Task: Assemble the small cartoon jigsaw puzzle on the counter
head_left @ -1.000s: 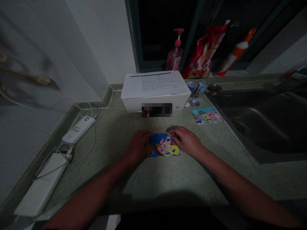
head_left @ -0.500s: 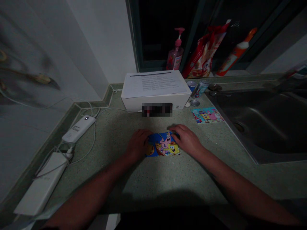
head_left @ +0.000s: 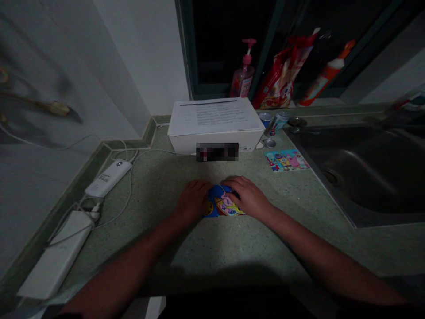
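Note:
A blue SpongeBob picture card lies on the speckled green countertop in front of me. It looks bowed upward between my hands, and part of it is hidden under them. My left hand grips its left end. My right hand sits over its right part, fingers curled down onto it. A similar, smaller SpongeBob card lies flat farther right, out of reach of both hands' fingertips.
A white box topped with printed paper stands ahead. Behind it are a pink pump bottle and a red bag. A steel sink lies right; white power banks and cables lie left.
My right hand has slid left over the card, covering more of it. The card's right part is now hidden and the card looks narrower and bowed. My left hand has barely moved.

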The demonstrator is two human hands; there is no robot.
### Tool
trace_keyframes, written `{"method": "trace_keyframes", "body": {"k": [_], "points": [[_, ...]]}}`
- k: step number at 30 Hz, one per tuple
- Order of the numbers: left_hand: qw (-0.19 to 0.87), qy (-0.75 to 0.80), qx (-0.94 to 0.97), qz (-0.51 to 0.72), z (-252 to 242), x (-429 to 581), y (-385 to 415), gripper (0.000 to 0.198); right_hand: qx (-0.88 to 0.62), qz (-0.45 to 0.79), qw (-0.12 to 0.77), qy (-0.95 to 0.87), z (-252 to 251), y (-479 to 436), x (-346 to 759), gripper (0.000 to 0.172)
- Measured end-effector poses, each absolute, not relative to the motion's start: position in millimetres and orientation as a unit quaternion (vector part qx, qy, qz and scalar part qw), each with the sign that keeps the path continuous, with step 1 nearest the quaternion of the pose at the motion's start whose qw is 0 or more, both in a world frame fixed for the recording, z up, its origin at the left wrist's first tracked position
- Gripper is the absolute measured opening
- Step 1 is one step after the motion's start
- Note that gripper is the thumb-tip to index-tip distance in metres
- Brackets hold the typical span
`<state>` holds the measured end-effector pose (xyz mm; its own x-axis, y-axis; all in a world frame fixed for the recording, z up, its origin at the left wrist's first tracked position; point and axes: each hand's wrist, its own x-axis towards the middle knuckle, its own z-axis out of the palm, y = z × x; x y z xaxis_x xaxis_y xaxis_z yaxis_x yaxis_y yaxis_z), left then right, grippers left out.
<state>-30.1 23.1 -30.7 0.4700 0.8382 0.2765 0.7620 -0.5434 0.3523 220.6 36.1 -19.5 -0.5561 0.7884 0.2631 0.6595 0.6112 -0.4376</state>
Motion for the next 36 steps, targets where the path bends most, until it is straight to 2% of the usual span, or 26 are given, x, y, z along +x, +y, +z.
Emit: {"method": "trace_keyframes", "body": {"k": [8,17,26,31,36], "points": [[0.099,0.444,0.863,0.220,-28.1,-26.9,23.1,0.029,-0.428,0.169,0.232,-0.857,-17.7,38.6,217.0,0.035],[0.105,0.456,0.862,0.196,-26.4,-25.4,21.9,0.029,-0.421,0.169,0.219,-0.864,-15.9,39.7,217.5,0.030],[0.122,0.480,0.855,0.153,-13.6,-18.6,18.6,0.036,-0.429,0.191,0.183,-0.864,-5.0,48.6,214.3,0.034],[0.115,0.496,0.843,0.175,-16.3,-12.8,20.8,0.031,-0.433,0.201,0.181,-0.860,-4.5,58.4,211.4,0.036],[0.102,0.499,0.839,0.193,-23.8,-10.2,20.7,0.033,-0.436,0.210,0.186,-0.855,-7.3,58.5,210.3,0.037]]}}
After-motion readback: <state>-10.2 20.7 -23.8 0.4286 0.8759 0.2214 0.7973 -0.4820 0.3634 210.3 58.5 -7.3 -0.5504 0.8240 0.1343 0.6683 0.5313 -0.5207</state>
